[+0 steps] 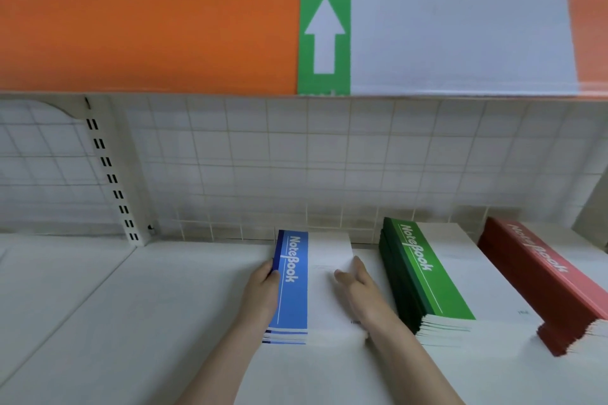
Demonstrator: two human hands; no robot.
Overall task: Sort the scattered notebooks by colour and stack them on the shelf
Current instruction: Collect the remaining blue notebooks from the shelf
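Note:
A small stack of blue-and-white notebooks [296, 286] lies on the white shelf [131, 322], near its middle. My left hand [261, 296] grips the stack's left spine edge, thumb on top of the blue band. My right hand [360, 293] rests flat on the white part of the top cover, fingers straight. To the right stands a taller green stack [424, 276]. Further right, a red stack [546, 283] reaches the frame's edge.
A white wire-grid back panel [296, 168] closes the shelf behind the stacks. A slotted upright [112, 174] stands at the back left. Overhead hangs the upper shelf's orange and white front strip [148, 36] with a green arrow label [324, 36].

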